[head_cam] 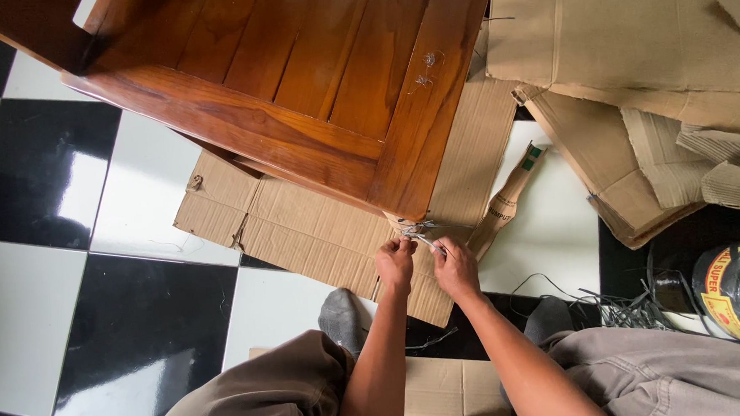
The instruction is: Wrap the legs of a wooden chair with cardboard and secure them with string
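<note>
Hands work together at the wooden panel's (296, 77) lower corner: my left hand (396, 261) pinches the strap (416, 228) knotted there, my right (456, 267) grips its loose end, cardboard (304, 237) shielding the tiled floor (78, 274).

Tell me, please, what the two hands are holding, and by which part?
Both hands, left and right, pinch the loose ends of thin grey string tied at the brown wooden furniture's corner.
</note>
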